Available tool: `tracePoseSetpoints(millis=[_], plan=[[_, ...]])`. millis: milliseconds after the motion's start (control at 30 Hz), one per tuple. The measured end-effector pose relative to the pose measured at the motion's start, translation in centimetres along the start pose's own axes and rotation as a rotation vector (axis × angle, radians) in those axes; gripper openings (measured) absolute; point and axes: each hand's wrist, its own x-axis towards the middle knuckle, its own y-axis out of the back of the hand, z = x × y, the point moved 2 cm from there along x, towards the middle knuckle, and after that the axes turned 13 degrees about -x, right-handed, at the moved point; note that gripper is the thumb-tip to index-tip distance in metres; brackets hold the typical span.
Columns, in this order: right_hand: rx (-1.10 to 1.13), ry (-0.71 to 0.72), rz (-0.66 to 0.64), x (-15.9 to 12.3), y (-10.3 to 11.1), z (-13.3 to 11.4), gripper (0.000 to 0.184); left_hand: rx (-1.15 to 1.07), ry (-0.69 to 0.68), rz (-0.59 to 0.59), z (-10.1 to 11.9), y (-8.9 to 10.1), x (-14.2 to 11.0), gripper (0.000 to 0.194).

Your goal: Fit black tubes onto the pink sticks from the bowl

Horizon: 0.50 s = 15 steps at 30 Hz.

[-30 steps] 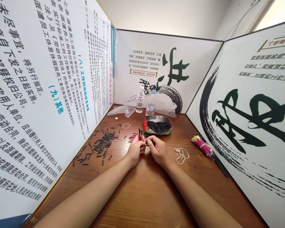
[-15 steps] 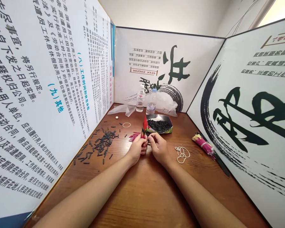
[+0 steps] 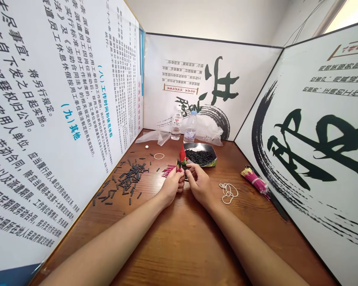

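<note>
My left hand (image 3: pixel 172 186) is closed around a small bunch of thin pink wires with dark tubes on their upper ends (image 3: pixel 178 165), held upright. My right hand (image 3: pixel 198 183) is pinched close against the left, its fingertips meeting at the bunch; what it pinches is too small to make out. More pink wires (image 3: pixel 168 171) lie on the wooden table (image 3: pixel 179 238) just left of the hands. A red-edged box of short black tubes (image 3: pixel 200 156) stands right behind the hands.
Loose black tubes (image 3: pixel 128 179) are scattered at the left. Rubber bands (image 3: pixel 228 193) lie right of my hands, one more rubber band (image 3: pixel 159 156) further back. A tied pink wire bundle (image 3: pixel 255 182) rests by the right panel. Two water bottles (image 3: pixel 183 128) and plastic bags stand at the back. Printed panels wall three sides.
Both hands have shifted slightly away from me, toward the box, and stay pressed together on the bunch. The view has tilted a little.
</note>
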Motion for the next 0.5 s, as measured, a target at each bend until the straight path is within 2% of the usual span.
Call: tracePoseSetpoints(millis=[133,500], plan=[[-0.002,-0.013,0.048,-0.02,-0.03,0.18,0.021,-0.002,-0.013,0.006,0.12,-0.17,-0.06,0.026],[-0.005,0.051,0.05,0.02,0.04,0.08,0.019,-0.01,-0.019,0.015,0.14,-0.23,-0.02,0.028]])
